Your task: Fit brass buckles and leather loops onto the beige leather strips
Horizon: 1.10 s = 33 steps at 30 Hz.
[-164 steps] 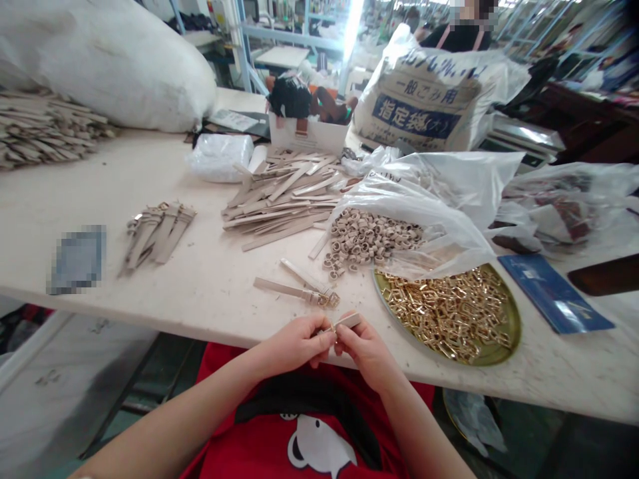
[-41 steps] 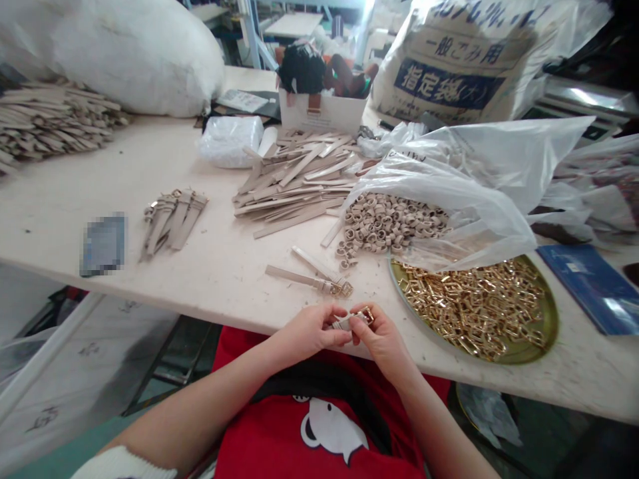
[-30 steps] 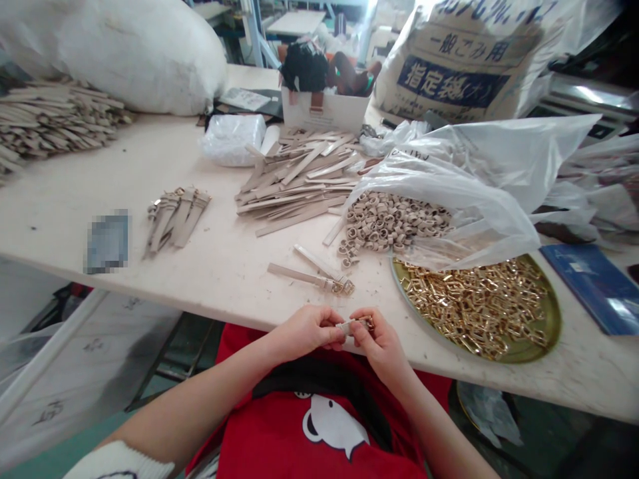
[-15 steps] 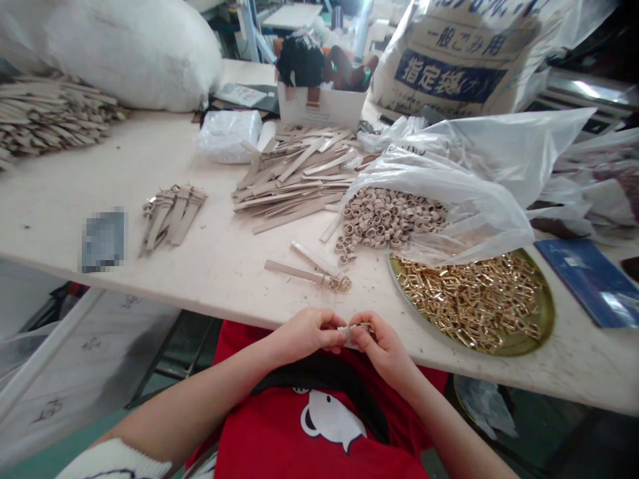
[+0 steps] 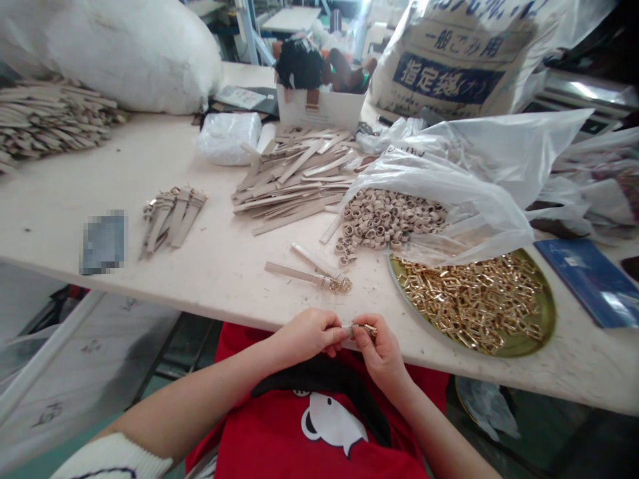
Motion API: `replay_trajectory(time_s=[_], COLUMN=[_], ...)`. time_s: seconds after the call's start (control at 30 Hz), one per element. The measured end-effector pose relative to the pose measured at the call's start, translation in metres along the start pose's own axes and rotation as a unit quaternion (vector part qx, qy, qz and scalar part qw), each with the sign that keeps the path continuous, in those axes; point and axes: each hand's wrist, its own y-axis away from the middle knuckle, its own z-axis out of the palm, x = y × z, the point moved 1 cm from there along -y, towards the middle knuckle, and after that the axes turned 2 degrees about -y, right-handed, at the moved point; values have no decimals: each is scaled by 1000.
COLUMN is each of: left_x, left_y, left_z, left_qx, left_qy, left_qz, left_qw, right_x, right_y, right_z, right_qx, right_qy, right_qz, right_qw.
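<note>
At the table's front edge, my left hand [image 5: 319, 332] pinches one end of a small pale strap piece [image 5: 348, 328]. My right hand [image 5: 374, 342] is closed on the same piece, with a gold buckle [image 5: 369, 328] showing at its fingers. Most of the piece is hidden by my fingers. Just beyond my hands lie two beige straps [image 5: 294, 272] with gold buckles at their right ends. To the right, a round green-gold tray [image 5: 549, 313] holds gold buckles. Small beige loops [image 5: 374, 219] spill from a clear plastic bag [image 5: 479, 193] behind it.
Loose beige strips [image 5: 294, 173] lie at mid-table, and buckled straps [image 5: 172, 216] are bunched at left beside a blurred object [image 5: 102, 242]. A larger strip pile [image 5: 54, 120] sits far left. Behind are a white box [image 5: 319, 108] and big sacks; a blue packet [image 5: 589, 283] lies right.
My hands have shifted slightly around the small piece, and more of the gold buckle shows at my right fingers. The things on the table look the same.
</note>
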Motion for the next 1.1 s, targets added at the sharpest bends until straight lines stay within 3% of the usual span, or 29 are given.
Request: replay_trajectory(time_s=[0.23, 0.37, 0.57, 0.8, 0.93, 1.1], left_x=[1, 0, -1, 5, 4, 4], left_y=[-2, -8, -5, -6, -4, -2], left_z=[-2, 5, 0, -5, -10, -19], left_qx=[25, 48, -24, 10, 10, 57], left_qy=[-141, -154, -77, -127, -143, -252], left_qz=[33, 22, 19, 54, 57, 62], left_qw=[989, 987, 997, 990, 988, 964], right_x=[2, 3, 4, 1, 2, -2], right_y=[5, 2, 2, -7, -13, -22], right_z=[16, 20, 15, 2, -1, 1], right_qx=[116, 138, 99, -5, -28, -62], right_qy=[94, 127, 113, 92, 92, 139], right_qz=[-45, -60, -78, -102, -76, -40], right_qw=[988, 980, 986, 990, 992, 988])
